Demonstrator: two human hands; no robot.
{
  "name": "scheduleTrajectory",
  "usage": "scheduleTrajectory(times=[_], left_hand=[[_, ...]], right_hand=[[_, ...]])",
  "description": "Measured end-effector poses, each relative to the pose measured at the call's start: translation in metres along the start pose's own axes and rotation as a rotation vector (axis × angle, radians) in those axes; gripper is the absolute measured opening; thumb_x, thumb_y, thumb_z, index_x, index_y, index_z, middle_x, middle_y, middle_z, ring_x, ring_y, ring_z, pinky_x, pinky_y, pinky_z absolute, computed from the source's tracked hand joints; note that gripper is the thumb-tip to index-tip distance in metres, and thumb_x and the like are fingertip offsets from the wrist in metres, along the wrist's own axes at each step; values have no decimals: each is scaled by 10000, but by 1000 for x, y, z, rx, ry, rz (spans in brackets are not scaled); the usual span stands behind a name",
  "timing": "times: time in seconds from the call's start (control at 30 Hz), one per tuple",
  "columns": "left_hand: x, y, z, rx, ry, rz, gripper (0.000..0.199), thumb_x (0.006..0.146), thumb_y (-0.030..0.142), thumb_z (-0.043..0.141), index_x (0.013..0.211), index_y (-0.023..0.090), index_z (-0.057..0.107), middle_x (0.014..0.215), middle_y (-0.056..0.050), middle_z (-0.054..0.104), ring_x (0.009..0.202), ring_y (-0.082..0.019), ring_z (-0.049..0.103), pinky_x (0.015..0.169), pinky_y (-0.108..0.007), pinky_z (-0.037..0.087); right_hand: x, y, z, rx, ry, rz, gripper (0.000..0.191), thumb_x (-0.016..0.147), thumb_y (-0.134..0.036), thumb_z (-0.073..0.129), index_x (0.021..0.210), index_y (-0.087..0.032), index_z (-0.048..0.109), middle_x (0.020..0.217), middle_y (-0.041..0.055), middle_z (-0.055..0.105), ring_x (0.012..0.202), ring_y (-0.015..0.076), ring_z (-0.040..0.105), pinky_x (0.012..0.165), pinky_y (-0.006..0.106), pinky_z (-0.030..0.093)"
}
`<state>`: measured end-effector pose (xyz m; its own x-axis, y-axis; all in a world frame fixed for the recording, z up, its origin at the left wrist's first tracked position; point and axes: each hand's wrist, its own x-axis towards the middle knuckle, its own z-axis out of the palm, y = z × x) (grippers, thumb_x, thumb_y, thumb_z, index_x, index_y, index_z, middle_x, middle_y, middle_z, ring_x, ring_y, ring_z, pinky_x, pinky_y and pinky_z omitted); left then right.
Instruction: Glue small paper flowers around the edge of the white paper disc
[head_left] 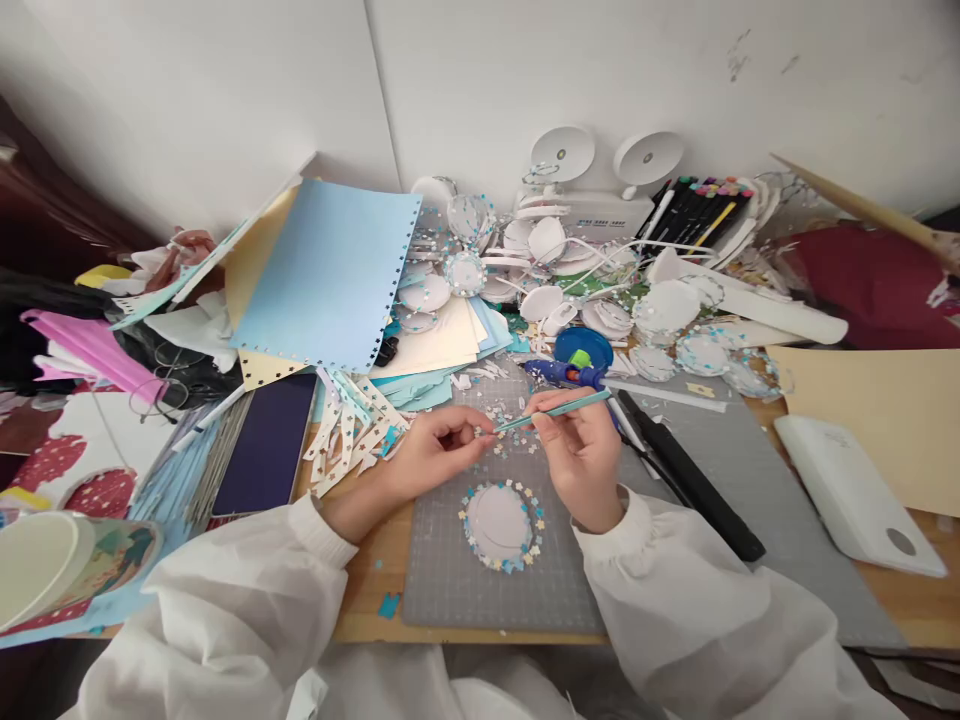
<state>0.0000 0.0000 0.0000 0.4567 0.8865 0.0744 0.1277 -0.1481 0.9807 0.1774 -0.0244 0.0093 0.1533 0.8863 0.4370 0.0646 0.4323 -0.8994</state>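
Note:
My right hand (581,455) grips a pair of teal tweezers (577,403) like a pen, their tips pointing left. At those tips, the thumb and forefinger of my left hand (442,450) are pinched together; whatever lies between them is too small to make out. Below both hands a white paper disc (498,522), ringed with small blue, white and cream stars, rests flat on the grey cutting mat (450,590). Loose tiny stars (510,437) are scattered on the mat beneath the tweezers.
A blue glue gun (562,373) lies behind my right hand. Star-punched paper strips (352,430) and a dark phone-like slab (266,445) are at left. Decorated discs (465,272) pile up at the back. A black stick (690,475) and white power bank (855,495) lie right.

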Motion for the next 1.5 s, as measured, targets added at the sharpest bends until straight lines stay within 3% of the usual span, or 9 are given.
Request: scheduleTrajectory(times=[0.3, 0.47, 0.67, 0.8, 1.0, 1.3, 1.5], left_hand=[[0, 0, 0, 18, 27, 16, 277, 842, 374, 630, 897, 107, 679, 531, 56, 413, 477, -61, 303, 446, -191, 239], [0, 4, -2, 1, 149, 16, 301, 880, 400, 556, 871, 124, 675, 559, 25, 481, 499, -87, 382, 476, -213, 292], [1, 6, -4, -86, 278, -1, 275, 890, 361, 508, 800, 144, 652, 488, 49, 400, 474, -99, 372, 487, -231, 310], [0, 6, -3, -57, 275, -10, 267, 891, 338, 495, 784, 145, 645, 478, 50, 401, 469, -100, 366, 485, -237, 300], [-1, 5, -5, 7, 260, 13, 272, 904, 334, 475, 786, 159, 646, 493, 46, 419, 501, -115, 400, 540, -252, 332], [0, 2, -5, 31, 258, 0, 279, 891, 346, 476, 785, 157, 651, 504, 32, 461, 558, -139, 469, 577, -253, 367], [0, 3, -5, 36, 260, 5, 270, 892, 329, 481, 785, 155, 656, 505, 32, 457, 570, -138, 477, 581, -250, 376]], right_hand=[[0, -1, 0, 25, -3, 3, 95, 872, -260, 609, 904, -219, 529, 862, 42, 602, 779, 158, 640, 674, 304, 555], [1, 5, -2, -49, 31, 16, 108, 871, -285, 610, 906, -224, 528, 887, 54, 608, 803, 172, 631, 686, 315, 549], [-2, 17, -5, -315, -158, -17, 24, 882, -241, 574, 893, -234, 554, 870, 57, 638, 820, 200, 638, 716, 334, 531], [-5, 17, -2, -365, -240, -33, 39, 885, -207, 552, 900, -243, 548, 868, 49, 643, 817, 202, 651, 703, 320, 522], [-4, 17, 0, -400, -255, -56, 41, 893, -209, 540, 893, -250, 548, 858, 45, 652, 818, 199, 655, 707, 320, 524], [-1, 15, -1, -276, -119, -87, 55, 878, -186, 573, 896, -230, 547, 886, 57, 632, 864, 194, 641, 725, 326, 541], [-2, 16, -2, -416, -242, -85, 73, 879, -158, 548, 900, -228, 546, 865, 48, 643, 816, 186, 649, 714, 312, 528]])
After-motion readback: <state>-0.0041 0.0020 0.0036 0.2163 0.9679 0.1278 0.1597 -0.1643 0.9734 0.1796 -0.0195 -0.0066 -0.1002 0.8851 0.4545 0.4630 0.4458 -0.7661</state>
